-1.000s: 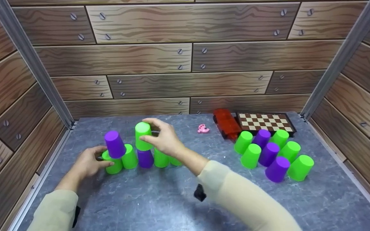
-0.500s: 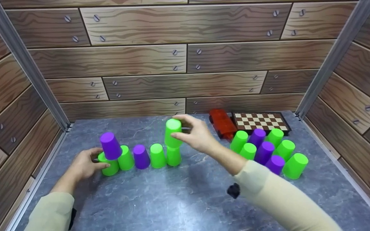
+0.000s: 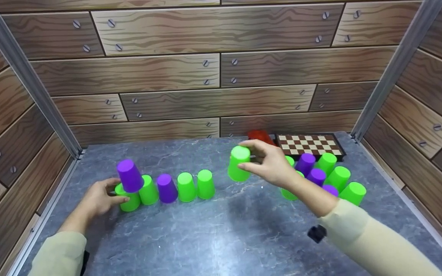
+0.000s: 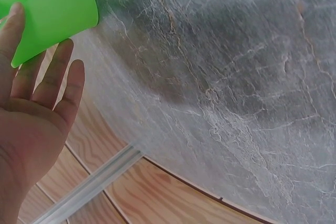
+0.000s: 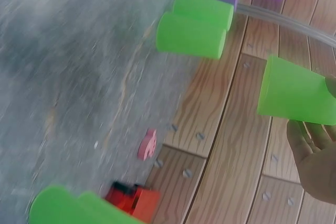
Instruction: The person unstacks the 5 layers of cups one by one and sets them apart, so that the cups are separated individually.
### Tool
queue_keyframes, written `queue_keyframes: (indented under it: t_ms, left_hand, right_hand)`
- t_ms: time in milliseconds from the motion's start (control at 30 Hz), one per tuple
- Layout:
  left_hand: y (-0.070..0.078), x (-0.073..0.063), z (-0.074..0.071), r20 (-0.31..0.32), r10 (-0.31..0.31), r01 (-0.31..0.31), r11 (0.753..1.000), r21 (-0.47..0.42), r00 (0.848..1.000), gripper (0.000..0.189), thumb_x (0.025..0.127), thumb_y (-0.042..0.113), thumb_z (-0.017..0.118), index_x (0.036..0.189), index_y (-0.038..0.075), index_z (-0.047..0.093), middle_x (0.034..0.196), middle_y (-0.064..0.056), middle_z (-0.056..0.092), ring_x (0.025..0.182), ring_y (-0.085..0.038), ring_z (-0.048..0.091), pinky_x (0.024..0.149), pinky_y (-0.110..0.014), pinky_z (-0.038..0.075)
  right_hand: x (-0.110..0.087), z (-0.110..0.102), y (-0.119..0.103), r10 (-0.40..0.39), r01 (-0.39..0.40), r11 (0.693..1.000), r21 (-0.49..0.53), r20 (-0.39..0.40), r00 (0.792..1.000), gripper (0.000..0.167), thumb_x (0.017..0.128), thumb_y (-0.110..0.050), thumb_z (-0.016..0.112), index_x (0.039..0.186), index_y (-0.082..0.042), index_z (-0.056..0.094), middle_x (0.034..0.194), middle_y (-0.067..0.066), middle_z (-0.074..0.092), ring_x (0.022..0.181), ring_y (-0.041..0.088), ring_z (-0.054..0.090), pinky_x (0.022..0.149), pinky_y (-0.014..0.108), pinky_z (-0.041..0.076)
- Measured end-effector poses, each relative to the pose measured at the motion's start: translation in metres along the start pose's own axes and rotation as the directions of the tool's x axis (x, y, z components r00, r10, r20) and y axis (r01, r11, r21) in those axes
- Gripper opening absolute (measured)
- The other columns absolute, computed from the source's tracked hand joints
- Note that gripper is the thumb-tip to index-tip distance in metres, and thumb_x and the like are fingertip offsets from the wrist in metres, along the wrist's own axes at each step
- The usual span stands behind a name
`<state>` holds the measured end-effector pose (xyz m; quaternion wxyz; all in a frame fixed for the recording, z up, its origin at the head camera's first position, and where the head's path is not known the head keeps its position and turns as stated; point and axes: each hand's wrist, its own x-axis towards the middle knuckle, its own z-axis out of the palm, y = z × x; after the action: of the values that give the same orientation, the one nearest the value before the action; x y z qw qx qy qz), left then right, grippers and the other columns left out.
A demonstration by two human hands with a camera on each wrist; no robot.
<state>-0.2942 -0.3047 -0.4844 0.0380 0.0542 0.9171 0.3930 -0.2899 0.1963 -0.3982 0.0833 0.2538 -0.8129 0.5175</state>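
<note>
My right hand (image 3: 272,165) grips an upside-down green cup (image 3: 239,165) between thumb and fingers, raised to the right of a row of cups. In the right wrist view that held cup (image 5: 296,93) shows against the wooden wall. At the row's left end my left hand (image 3: 100,197) holds the lower green cup (image 3: 131,203) from its left side, thumb in front. A purple cup (image 3: 129,176) sits upside down above it, straddling the neighbouring green cup (image 3: 150,191). Then come a purple cup (image 3: 167,188) and two green cups, the last green cup (image 3: 206,184) at the right end.
Behind my right forearm stands a group of several upturned green and purple cups, among them a green cup (image 3: 338,177). A checkered board (image 3: 309,145) and a partly hidden red toy car (image 3: 260,135) lie at the back. A small pink toy (image 5: 148,144) lies near the car. Wood-patterned walls surround the table.
My right hand has carried its green cup rightward, from over the row's purple cup to past the right end. My left hand keeps its place on the left cup.
</note>
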Motion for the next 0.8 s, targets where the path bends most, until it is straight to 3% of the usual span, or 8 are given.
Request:
queue_keyframes:
  t_ms: [467,800]
  left_hand:
    - [0.001,0.000,-0.002,0.012,0.002,-0.002,1.000,0.019,1.000,0.069,0.090,0.020,0.088,0.144,-0.009,0.057,0.138,-0.032,0.063,0.127,-0.051,0.061,0.104,-0.061,0.054]
    - [0.000,0.000,-0.001,0.006,0.005,-0.005,1.000,0.012,1.000,0.066,0.089,0.017,0.089,0.141,-0.009,0.059,0.134,-0.031,0.065,0.121,-0.049,0.065,0.099,-0.057,0.058]
  right_hand:
    - [-0.049,-0.061,0.018,0.102,-0.092,0.983,-0.156,0.056,0.993,0.055,0.087,-0.012,0.089,0.137,-0.008,0.065,0.126,0.006,0.072,0.116,0.029,0.071,0.096,0.041,0.062]
    - [-0.078,-0.087,0.033,0.133,-0.114,0.975,-0.189,0.093,0.987,0.056,0.089,-0.013,0.088,0.140,-0.006,0.066,0.125,0.009,0.072,0.112,0.029,0.072,0.090,0.031,0.063]
